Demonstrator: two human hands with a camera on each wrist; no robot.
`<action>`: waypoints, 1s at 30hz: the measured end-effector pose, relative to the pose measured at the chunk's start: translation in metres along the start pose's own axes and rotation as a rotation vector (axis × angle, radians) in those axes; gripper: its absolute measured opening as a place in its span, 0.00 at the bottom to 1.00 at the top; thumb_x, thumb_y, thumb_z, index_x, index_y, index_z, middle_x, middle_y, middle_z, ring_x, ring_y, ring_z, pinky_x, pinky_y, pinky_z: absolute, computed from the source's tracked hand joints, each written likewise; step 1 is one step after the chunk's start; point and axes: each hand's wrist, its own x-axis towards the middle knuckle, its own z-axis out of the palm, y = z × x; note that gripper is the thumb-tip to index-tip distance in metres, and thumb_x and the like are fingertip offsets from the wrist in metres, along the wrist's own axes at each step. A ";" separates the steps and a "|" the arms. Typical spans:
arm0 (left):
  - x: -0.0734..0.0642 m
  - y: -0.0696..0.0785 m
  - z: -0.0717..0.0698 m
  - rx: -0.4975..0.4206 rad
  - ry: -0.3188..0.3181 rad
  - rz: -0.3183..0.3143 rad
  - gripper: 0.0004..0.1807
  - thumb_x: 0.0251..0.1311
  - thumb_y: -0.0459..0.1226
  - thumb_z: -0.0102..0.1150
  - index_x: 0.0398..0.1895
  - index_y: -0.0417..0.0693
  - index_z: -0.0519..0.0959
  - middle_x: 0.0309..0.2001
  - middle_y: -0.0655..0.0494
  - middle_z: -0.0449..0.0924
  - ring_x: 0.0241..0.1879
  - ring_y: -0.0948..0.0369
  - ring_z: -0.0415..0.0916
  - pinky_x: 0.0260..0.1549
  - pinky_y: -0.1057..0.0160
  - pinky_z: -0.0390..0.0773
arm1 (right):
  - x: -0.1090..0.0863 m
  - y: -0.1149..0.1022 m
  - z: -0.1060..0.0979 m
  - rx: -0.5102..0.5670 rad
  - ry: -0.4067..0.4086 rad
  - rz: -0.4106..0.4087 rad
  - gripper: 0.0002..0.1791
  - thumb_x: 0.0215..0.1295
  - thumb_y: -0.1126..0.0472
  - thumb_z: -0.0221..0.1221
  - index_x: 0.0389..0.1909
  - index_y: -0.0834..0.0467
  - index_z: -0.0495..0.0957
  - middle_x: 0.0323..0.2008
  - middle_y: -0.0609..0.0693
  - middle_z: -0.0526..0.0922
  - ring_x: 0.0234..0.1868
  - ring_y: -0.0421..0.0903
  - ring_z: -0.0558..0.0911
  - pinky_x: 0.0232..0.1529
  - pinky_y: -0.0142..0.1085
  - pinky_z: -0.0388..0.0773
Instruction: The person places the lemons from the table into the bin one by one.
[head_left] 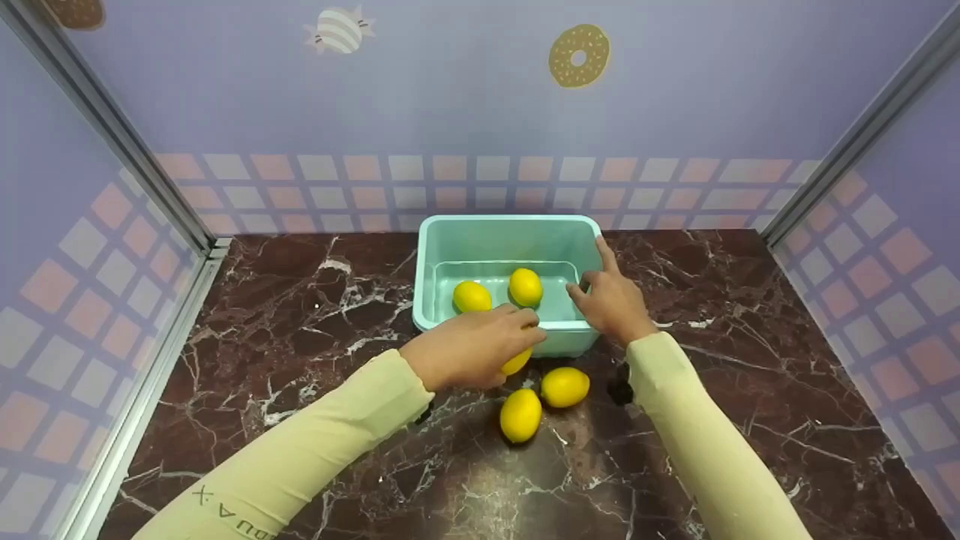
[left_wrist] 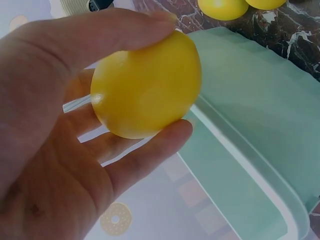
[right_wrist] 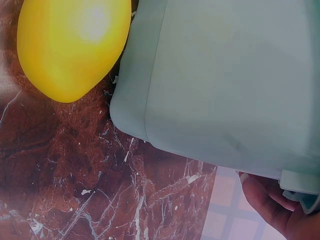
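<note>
My left hand (head_left: pixel 480 341) pinches a lemon (left_wrist: pixel 150 90) between thumb and fingertips, just in front of the near rim of a mint-green plastic bin (head_left: pixel 510 219). The back of the hand hides part of that lemon in the head view. At the bin's right side, my right hand (head_left: pixel 616 300) grips the wall, its index finger stretched along the rim. Inside the bin lie two lemons, a left one (head_left: pixel 471 297) and a right one (head_left: pixel 526 287). Two more rest on the table before it, a nearer lemon (head_left: pixel 520 415) and another lemon (head_left: pixel 565 387) beside it.
The bin stands on a dark red marbled tabletop (head_left: pixel 315 390), near a purple back wall (head_left: pixel 465 97) with a checkered band. Side panels (head_left: pixel 82 247) with metal edging close in the left and right.
</note>
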 end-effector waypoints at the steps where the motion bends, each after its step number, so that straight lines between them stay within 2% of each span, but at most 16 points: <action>1: 0.000 0.000 0.000 -0.004 0.002 -0.003 0.26 0.50 0.35 0.68 0.55 0.49 0.72 0.49 0.55 0.73 0.43 0.58 0.73 0.39 0.66 0.80 | 0.000 0.000 0.000 0.000 0.001 0.001 0.22 0.68 0.46 0.53 0.41 0.62 0.82 0.78 0.52 0.43 0.33 0.58 0.80 0.39 0.51 0.75; 7: 0.002 -0.003 -0.003 -0.049 0.006 -0.029 0.28 0.48 0.35 0.70 0.51 0.48 0.67 0.47 0.56 0.73 0.42 0.59 0.72 0.38 0.66 0.78 | -0.001 0.000 0.000 0.005 0.010 -0.003 0.21 0.67 0.46 0.53 0.37 0.61 0.82 0.78 0.51 0.44 0.29 0.56 0.78 0.36 0.48 0.74; 11: 0.004 -0.006 -0.004 -0.059 0.004 -0.039 0.28 0.47 0.36 0.71 0.51 0.48 0.67 0.50 0.56 0.72 0.44 0.59 0.71 0.39 0.66 0.78 | -0.001 0.000 0.000 0.006 0.011 -0.006 0.21 0.68 0.46 0.53 0.36 0.60 0.83 0.78 0.51 0.44 0.27 0.54 0.77 0.33 0.46 0.73; 18: 0.005 -0.010 -0.006 -0.073 0.049 -0.051 0.29 0.47 0.33 0.70 0.54 0.49 0.71 0.56 0.54 0.69 0.46 0.56 0.72 0.38 0.63 0.80 | -0.001 -0.001 0.000 -0.003 -0.002 0.001 0.22 0.68 0.45 0.53 0.41 0.61 0.83 0.78 0.51 0.43 0.31 0.56 0.79 0.36 0.48 0.75; 24: 0.008 -0.016 -0.009 -0.057 0.070 -0.057 0.32 0.48 0.35 0.70 0.60 0.51 0.71 0.62 0.54 0.68 0.53 0.55 0.72 0.44 0.60 0.82 | -0.001 -0.001 0.000 -0.011 0.009 -0.003 0.23 0.68 0.45 0.53 0.41 0.61 0.83 0.78 0.52 0.44 0.32 0.57 0.80 0.38 0.51 0.76; 30: 0.012 -0.023 -0.013 -0.079 0.063 -0.061 0.35 0.49 0.35 0.69 0.63 0.49 0.68 0.62 0.53 0.69 0.57 0.55 0.72 0.51 0.59 0.80 | 0.000 -0.001 -0.001 -0.010 0.012 -0.008 0.22 0.68 0.46 0.53 0.40 0.61 0.83 0.78 0.52 0.44 0.31 0.57 0.80 0.38 0.50 0.75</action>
